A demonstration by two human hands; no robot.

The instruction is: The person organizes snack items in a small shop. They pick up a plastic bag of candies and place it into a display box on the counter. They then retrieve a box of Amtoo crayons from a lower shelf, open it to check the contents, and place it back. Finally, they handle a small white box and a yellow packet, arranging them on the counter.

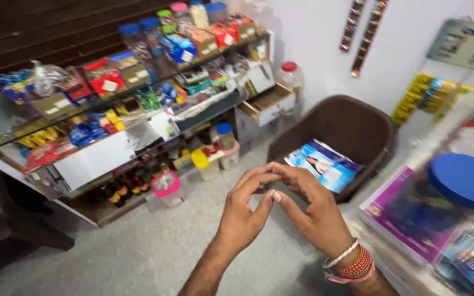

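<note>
A glass-fronted shelf unit (pixel 111 126) is filling the left, crowded with bright packets and blue-lidded jars. Mid-frame, the left hand (pixel 242 216) and right hand (pixel 316 211) are meeting above the grey floor (pixel 138 252), fingers curled and fingertips touching, gripping nothing visible (two bangles and red thread are circling the right wrist). Behind them a brown plastic chair (pixel 352 129) is carrying one glossy magazine (pixel 325 164). One blue-lidded jar (pixel 464 181) is standing on the worktop (pixel 390 257) at right.

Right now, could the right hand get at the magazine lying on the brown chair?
Probably yes: the right hand hovers just short of the magazine on the brown chair, with nothing between them.
</note>
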